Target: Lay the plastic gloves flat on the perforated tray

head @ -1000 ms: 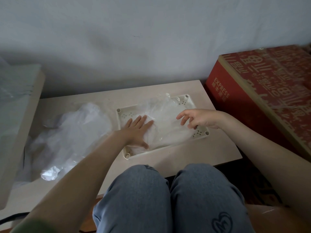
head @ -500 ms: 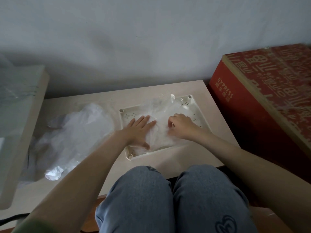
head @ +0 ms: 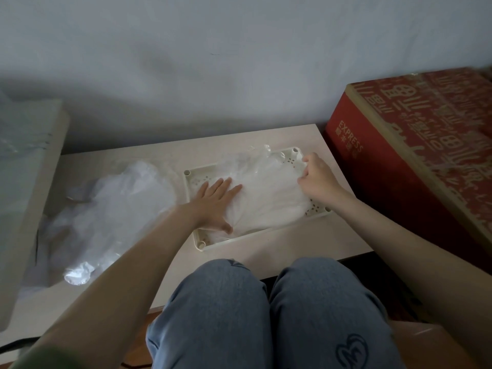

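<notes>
A cream perforated tray lies on the low table, right of centre. Clear plastic gloves are spread over most of it, with a crinkled part sticking up at the far edge. My left hand lies flat, fingers apart, pressing the gloves down at the tray's left side. My right hand is at the tray's right side with fingers curled and pinched on the glove's edge. A loose heap of more plastic gloves sits on the table left of the tray.
A red printed carton stands close against the table's right side. A pale block rises at the left edge. The wall is right behind the table. My knees in blue jeans are at the front edge.
My right hand went from the middle of the tray out to its right side, drawing the glove's edge with it. My left hand stayed flat in place.
</notes>
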`<state>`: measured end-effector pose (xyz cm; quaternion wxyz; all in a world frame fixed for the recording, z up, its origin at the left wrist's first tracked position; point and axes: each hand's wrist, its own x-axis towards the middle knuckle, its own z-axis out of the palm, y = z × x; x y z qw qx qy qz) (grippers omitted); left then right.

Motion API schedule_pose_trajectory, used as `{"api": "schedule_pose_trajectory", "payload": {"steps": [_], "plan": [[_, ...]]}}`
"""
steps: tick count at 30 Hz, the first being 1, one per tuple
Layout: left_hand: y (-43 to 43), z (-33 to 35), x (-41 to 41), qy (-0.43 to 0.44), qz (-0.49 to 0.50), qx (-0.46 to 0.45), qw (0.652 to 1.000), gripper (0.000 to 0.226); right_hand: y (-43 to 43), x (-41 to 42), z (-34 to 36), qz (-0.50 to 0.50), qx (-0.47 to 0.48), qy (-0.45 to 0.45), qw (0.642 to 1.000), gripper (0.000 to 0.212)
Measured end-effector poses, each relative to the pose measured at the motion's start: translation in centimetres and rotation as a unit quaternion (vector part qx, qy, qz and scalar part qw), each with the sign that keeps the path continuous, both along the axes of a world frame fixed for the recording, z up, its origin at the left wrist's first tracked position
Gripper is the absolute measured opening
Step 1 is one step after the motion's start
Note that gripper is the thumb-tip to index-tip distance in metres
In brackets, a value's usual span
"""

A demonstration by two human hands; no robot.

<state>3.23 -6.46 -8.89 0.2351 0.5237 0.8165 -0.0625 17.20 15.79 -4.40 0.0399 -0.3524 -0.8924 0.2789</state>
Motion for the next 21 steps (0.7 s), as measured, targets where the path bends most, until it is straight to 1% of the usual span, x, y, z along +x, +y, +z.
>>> {"api": "schedule_pose_trajectory", "payload": {"steps": [2, 3, 4, 5, 6, 7, 8, 9, 10, 12, 13, 17, 21], "plan": [[0.2, 0.1, 0.1, 0.009, 0.005, 0.006, 1.0, 0.114, -0.7, 0.1, 0.7, 0.052, 0.024, 0.046, 0.997, 0.042], [0.2, 0.2, 0.1, 0.013, 0.004, 0.007, 1.0, 0.112, -1.2, 0.1, 1.0, 0.099, 0.024, 0.056, 0.993, 0.041], [0.2, 0.3, 0.1, 0.017, 0.0, 0.008, 1.0, 0.108, -1.6, 0.2, 1.3, 0.158, 0.018, 0.04, 0.986, 0.04], [0.3, 0.3, 0.1, 0.019, -0.001, 0.009, 1.0, 0.103, -2.0, 0.3, 1.4, 0.222, 0.016, -0.008, 0.975, 0.04], [0.3, 0.4, 0.0, 0.016, 0.002, 0.012, 1.0, 0.098, -2.3, 0.3, 1.2, 0.28, 0.03, -0.079, 0.956, 0.04], [0.3, 0.4, 0.0, 0.01, 0.009, 0.015, 1.0, 0.094, -2.5, 0.3, 0.9, 0.321, 0.055, -0.154, 0.933, 0.042], [0.3, 0.5, 0.0, 0.005, 0.014, 0.016, 1.0, 0.093, -2.7, 0.3, 0.5, 0.343, 0.078, -0.21, 0.912, 0.042], [0.3, 0.5, 0.1, 0.003, 0.016, 0.014, 1.0, 0.094, -2.7, 0.3, 0.1, 0.349, 0.09, -0.237, 0.902, 0.04], [0.3, 0.5, 0.2, 0.007, 0.013, 0.011, 1.0, 0.096, -2.7, 0.3, -0.2, 0.347, 0.09, -0.237, 0.903, 0.034], [0.3, 0.4, 0.2, 0.022, 0.006, 0.002, 1.0, 0.098, -2.7, 0.5, -0.5, 0.334, 0.071, -0.205, 0.917, 0.018], [0.2, 0.3, 0.2, 0.029, 0.005, -0.002, 1.0, 0.097, -2.7, 0.6, -0.5, 0.326, 0.061, -0.19, 0.924, 0.014], [0.4, 0.4, 0.0, 0.044, -0.001, -0.007, 0.999, 0.081, -2.0, 0.6, -0.6, 0.315, 0.031, -0.15, 0.937, 0.014], [0.2, 0.7, 0.0, 0.026, 0.007, 0.005, 1.0, 0.065, -1.4, 0.3, -0.2, 0.32, 0.023, -0.11, 0.941, 0.011]]}}
